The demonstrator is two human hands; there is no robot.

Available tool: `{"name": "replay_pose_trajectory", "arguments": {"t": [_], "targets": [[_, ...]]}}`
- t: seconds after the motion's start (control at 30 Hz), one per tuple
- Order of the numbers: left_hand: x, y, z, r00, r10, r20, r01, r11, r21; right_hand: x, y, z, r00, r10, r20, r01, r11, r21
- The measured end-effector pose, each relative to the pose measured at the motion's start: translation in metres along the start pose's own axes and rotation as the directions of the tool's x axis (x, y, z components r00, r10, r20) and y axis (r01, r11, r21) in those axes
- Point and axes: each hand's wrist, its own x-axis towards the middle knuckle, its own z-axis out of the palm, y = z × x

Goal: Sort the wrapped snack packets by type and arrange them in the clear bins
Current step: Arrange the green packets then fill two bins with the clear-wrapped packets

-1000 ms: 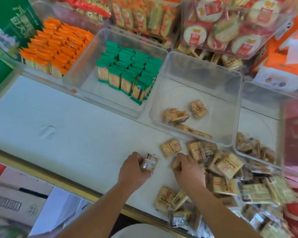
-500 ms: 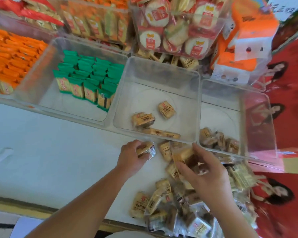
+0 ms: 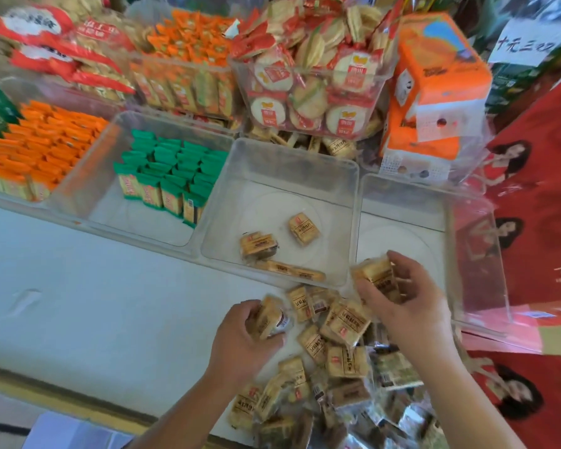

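Observation:
A heap of tan wrapped snack packets point(image 3: 344, 322) lies on the white counter in front of the bins. My left hand point(image 3: 243, 341) grips one tan packet point(image 3: 268, 319) at the heap's left edge. My right hand point(image 3: 402, 303) is raised and holds a few tan packets point(image 3: 378, 277) over the front rim between two bins. The middle clear bin point(image 3: 350, 196) holds three tan packets point(image 3: 258, 244). The clear bin to its right point(image 3: 402, 202) shows a bare floor; my right hand hides its near part.
A clear bin with green packets point(image 3: 172, 176) stands left of the middle bin, and orange packets point(image 3: 42, 140) fill the bin further left. Bins of round crackers point(image 3: 308, 92) and an orange box point(image 3: 434, 85) stand behind. A red poster point(image 3: 538, 254) lies at the right.
The camera view shifted right and down toward the bins. My right hand lifted from the heap with packets and moved up and right. My left hand kept its packet and stayed near the heap's left edge.

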Motion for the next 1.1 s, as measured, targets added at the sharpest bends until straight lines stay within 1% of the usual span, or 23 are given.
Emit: {"name": "replay_pose_trajectory", "arguments": {"t": [0.07,0.13,0.2,0.27,0.33,0.4,0.47,0.53,0.57,0.6,0.73,0.8,0.9,0.97,1.1], "targets": [[-0.008,0.028,-0.007,0.985,0.151,-0.082,-0.154,0.987,-0.036,0.010,-0.007,0.008,0.998,-0.004,0.055,0.003,1.000,0.006],[-0.004,0.052,-0.014,0.951,0.282,-0.128,-0.288,0.957,-0.033,0.017,-0.016,0.021,0.993,-0.009,0.115,0.007,1.000,0.022],[0.010,0.068,-0.017,0.924,0.359,-0.127,-0.368,0.928,-0.052,0.023,-0.024,0.034,0.988,-0.013,0.155,0.005,0.999,0.049],[0.026,0.077,-0.017,0.908,0.402,-0.116,-0.408,0.912,-0.041,0.034,-0.027,0.045,0.985,-0.013,0.171,0.005,0.999,0.049],[0.042,0.084,-0.018,0.915,0.394,-0.093,-0.398,0.917,-0.034,0.051,-0.029,0.052,0.986,-0.018,0.164,0.019,1.000,-0.002],[0.058,0.089,-0.021,0.942,0.332,-0.043,-0.334,0.942,-0.044,0.071,-0.029,0.058,0.985,-0.059,0.160,0.078,0.991,-0.111],[0.074,0.088,-0.024,0.952,0.305,-0.015,-0.304,0.952,0.047,0.088,-0.027,0.067,0.975,-0.126,0.185,0.165,0.962,-0.217],[0.089,0.083,-0.025,0.933,0.361,-0.018,-0.351,0.916,0.192,0.101,-0.022,0.079,0.955,-0.199,0.219,0.263,0.910,-0.321],[0.095,0.081,-0.024,0.920,0.391,-0.012,-0.377,0.896,0.235,0.108,-0.018,0.087,0.945,-0.232,0.232,0.307,0.874,-0.377],[0.100,0.077,-0.022,0.914,0.406,-0.001,-0.394,0.886,0.243,0.114,-0.014,0.094,0.938,-0.247,0.245,0.332,0.843,-0.423],[0.107,0.073,-0.015,0.927,0.374,0.039,-0.376,0.914,0.155,0.128,-0.001,0.107,0.938,-0.158,0.310,0.309,0.787,-0.534],[0.103,0.071,-0.016,0.928,0.359,0.096,-0.369,0.923,0.112,0.121,0.001,0.100,0.934,-0.125,0.333,0.299,0.785,-0.543],[0.087,0.065,-0.025,0.939,0.318,0.132,-0.332,0.938,0.101,0.097,-0.001,0.077,0.932,-0.106,0.348,0.273,0.835,-0.478],[0.072,0.062,-0.030,0.940,0.325,0.107,-0.337,0.934,0.117,0.074,0.000,0.058,0.924,-0.136,0.358,0.281,0.876,-0.393],[0.028,0.047,-0.029,0.937,0.350,-0.006,-0.344,0.926,0.156,0.016,0.015,0.024,0.926,-0.163,0.341,0.270,0.917,-0.293]]}}
